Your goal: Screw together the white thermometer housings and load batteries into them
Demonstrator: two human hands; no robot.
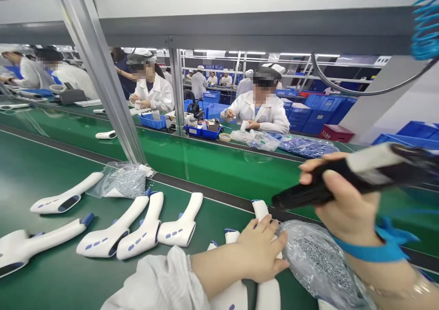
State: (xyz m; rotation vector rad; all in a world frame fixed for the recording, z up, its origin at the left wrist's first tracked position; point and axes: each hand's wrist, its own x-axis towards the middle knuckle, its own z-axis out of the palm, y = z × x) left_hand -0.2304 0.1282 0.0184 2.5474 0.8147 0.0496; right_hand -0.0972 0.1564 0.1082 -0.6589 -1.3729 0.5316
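My left hand (259, 250) lies with spread fingers over white device housings (269, 294) on the green table (120, 278); what it touches beneath the palm is hidden. Raised at the right, my right hand (346, 200) is wrapped round a black and grey power tool (370, 166), blurred at its far end. A blue band (373, 250) circles that wrist. Beside my left hand sits a clear plastic bag of small metal parts (318, 255). Several more white housings with blue buttons (176, 227) lie to the left.
A second bag of small parts (128, 179) rests by a metal post (103, 72). Beyond the green conveyor (206, 166), people in white coats sit near blue bins (202, 131). A coiled blue hose (425, 26) hangs at upper right.
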